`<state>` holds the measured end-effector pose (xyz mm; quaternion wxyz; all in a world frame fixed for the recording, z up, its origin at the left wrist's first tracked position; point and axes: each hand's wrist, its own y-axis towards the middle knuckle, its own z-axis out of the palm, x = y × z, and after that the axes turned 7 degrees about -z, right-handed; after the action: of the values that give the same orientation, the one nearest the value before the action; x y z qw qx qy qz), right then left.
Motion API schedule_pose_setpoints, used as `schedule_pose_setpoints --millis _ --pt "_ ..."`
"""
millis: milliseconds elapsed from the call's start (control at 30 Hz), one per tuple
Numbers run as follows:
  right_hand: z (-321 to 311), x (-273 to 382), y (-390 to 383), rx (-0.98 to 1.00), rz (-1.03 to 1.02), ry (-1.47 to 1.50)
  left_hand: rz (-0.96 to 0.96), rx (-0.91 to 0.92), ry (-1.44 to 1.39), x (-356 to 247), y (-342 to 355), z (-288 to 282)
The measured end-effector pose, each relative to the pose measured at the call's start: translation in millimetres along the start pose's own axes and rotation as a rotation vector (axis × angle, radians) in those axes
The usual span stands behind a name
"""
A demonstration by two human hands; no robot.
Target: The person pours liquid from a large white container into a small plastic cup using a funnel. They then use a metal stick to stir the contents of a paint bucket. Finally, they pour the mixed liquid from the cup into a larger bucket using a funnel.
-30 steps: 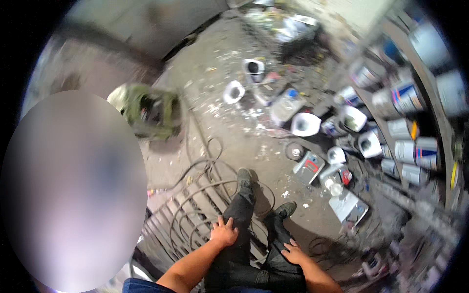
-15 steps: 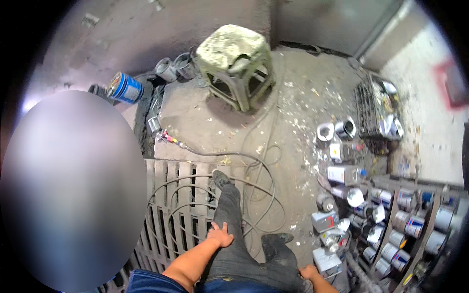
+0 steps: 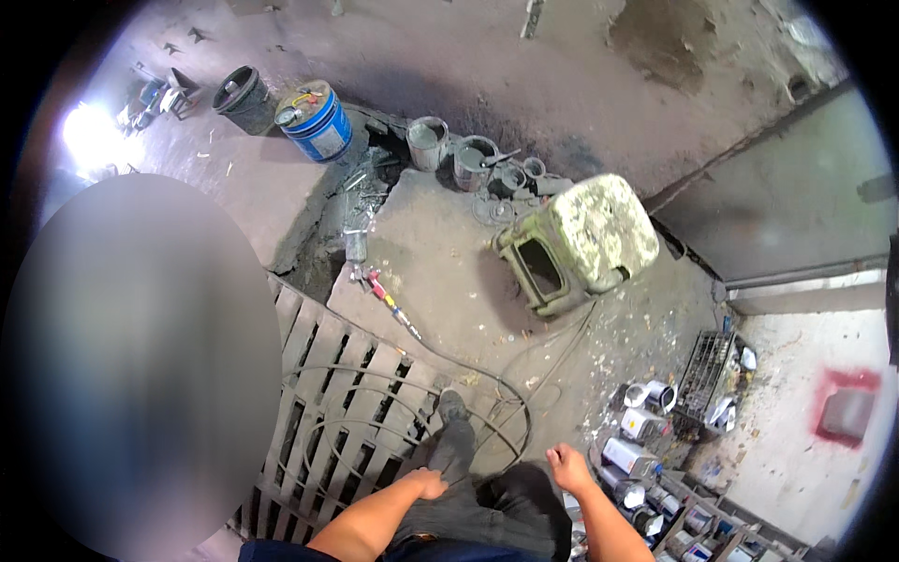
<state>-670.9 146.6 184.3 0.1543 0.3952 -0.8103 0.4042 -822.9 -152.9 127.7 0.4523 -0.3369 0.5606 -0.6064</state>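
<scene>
My left hand [image 3: 428,483] rests over my dark trouser leg [image 3: 456,450], its fingers curled in and nothing seen in them. Held up beside my other leg, my right hand [image 3: 567,468] makes a loose fist; no thing shows in it. In front of my foot a dark hose [image 3: 468,363] lies in loops across the floor and a slatted grate [image 3: 361,375]. It ends in a red and yellow fitting [image 3: 382,292] with a spray gun-like metal part. Neither hand touches the hose.
A paint-stained plastic stool [image 3: 604,234] stands ahead. Behind it sit paint tins [image 3: 428,145], a blue bucket [image 3: 318,126] and a black bucket [image 3: 245,101] along a broken floor gap [image 3: 314,253]. At right are a crate [image 3: 709,375], containers [image 3: 630,459] and a rack of cans. A blurred oval hides the left.
The view has swung left and upward. My left hand's fingers, spread before, are now curled. My right hand has risen from beside my thigh.
</scene>
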Motion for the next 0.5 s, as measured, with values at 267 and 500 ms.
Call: schedule_pose_setpoints --millis 267,500 --pt "-69.1 84.6 164.9 -0.127 0.023 0.22 0.005 -0.063 -0.008 35.7 1.3 -103.3" --pt "-132.5 146.1 409.6 -0.123 -0.115 0.104 -0.032 -0.056 -0.259 60.3 42.2 -223.2"
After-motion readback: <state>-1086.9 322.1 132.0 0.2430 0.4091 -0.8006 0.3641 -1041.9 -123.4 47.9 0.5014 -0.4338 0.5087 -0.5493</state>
